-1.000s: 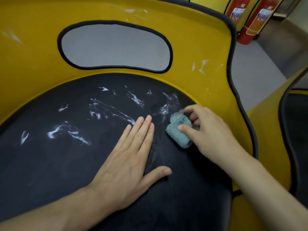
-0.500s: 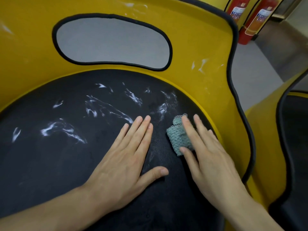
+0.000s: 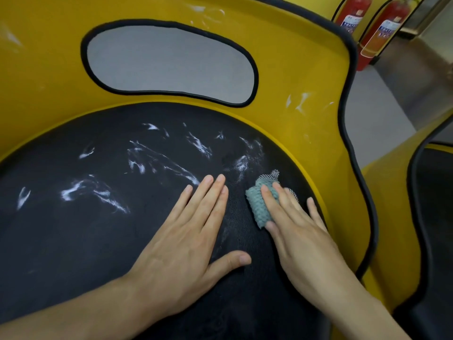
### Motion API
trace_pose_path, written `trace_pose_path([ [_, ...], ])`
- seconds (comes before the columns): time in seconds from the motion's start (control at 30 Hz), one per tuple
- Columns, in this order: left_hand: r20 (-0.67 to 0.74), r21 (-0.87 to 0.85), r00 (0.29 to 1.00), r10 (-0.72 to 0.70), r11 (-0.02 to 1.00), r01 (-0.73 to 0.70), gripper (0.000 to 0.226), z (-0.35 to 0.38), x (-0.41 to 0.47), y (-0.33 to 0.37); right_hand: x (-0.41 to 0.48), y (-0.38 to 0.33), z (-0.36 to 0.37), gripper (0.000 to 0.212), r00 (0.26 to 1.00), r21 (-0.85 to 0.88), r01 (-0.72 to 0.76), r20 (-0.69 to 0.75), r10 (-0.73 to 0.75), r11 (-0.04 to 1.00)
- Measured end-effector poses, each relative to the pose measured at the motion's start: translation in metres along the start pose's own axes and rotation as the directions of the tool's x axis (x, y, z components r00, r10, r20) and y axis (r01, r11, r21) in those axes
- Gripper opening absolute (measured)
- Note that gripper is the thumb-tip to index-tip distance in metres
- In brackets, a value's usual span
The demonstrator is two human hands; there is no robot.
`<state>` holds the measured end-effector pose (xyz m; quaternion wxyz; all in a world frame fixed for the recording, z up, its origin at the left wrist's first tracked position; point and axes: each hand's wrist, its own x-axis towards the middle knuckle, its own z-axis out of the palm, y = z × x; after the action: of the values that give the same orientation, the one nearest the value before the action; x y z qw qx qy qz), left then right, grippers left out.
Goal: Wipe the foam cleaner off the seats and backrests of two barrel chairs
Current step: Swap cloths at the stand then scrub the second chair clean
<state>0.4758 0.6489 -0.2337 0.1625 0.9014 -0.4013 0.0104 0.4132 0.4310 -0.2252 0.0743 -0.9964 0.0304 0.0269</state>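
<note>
Head view: flat-fingered right hand (image 3: pixel 301 239) presses cloth (image 3: pixel 259 209) on foam-streaked seat (image 3: pixel 73 241), left hand (image 3: pixel 186 253) flat beside, extinguishers (image 3: pixel 382 38) behind backrest (image 3: pixel 294 57).

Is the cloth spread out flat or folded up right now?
Folded. The teal cloth is a small thick wad, pressed onto the black seat by the flat right hand.

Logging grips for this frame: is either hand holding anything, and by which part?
Nothing is gripped. The right hand presses flat on the teal cloth; the left hand rests on the seat.
</note>
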Motion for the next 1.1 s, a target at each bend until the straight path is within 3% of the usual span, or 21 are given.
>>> trace_pose_path([
  [0.2, 0.002, 0.013, 1.000, -0.001, 1.000, 0.001, 0.096, 0.000, 0.001, 0.000, 0.050, -0.011, -0.009, 0.059, 0.998, 0.052, -0.065, -0.002, 0.065, 0.997],
  [0.43, 0.014, 0.005, 1.000, -0.004, 1.000, 0.004, 0.097, 0.000, 0.000, 0.000, -0.014, -0.012, -0.009, 0.062, 0.996, -0.013, -0.088, 0.019, 0.088, 0.996],
  [0.67, 0.013, 0.013, 1.000, -0.010, 1.000, 0.009, 0.098, 0.002, 0.001, 0.000, 0.057, -0.011, -0.012, 0.073, 0.998, 0.070, -0.062, -0.009, 0.063, 0.996],
  [0.83, 0.018, -0.001, 1.000, -0.019, 1.000, 0.019, 0.098, 0.002, 0.001, 0.000, 0.086, -0.008, -0.005, 0.047, 0.975, 0.144, -0.043, -0.210, 0.073, 0.989],
  [0.93, 0.013, -0.004, 1.000, -0.017, 1.000, 0.017, 0.099, 0.002, 0.001, 0.000, 0.073, -0.008, -0.018, 0.029, 0.977, 0.095, -0.002, -0.210, 0.022, 0.995],
  [1.03, 0.010, -0.010, 1.000, -0.020, 1.000, 0.020, 0.099, 0.002, 0.000, 0.000, 0.029, -0.007, -0.031, 0.032, 0.990, 0.037, 0.026, -0.138, -0.021, 0.999],
  [1.1, 0.004, -0.014, 1.000, -0.022, 1.000, 0.022, 0.099, 0.001, 0.000, 0.000, -0.004, -0.006, -0.029, 0.042, 0.986, -0.023, -0.006, -0.168, 0.002, 1.000],
])
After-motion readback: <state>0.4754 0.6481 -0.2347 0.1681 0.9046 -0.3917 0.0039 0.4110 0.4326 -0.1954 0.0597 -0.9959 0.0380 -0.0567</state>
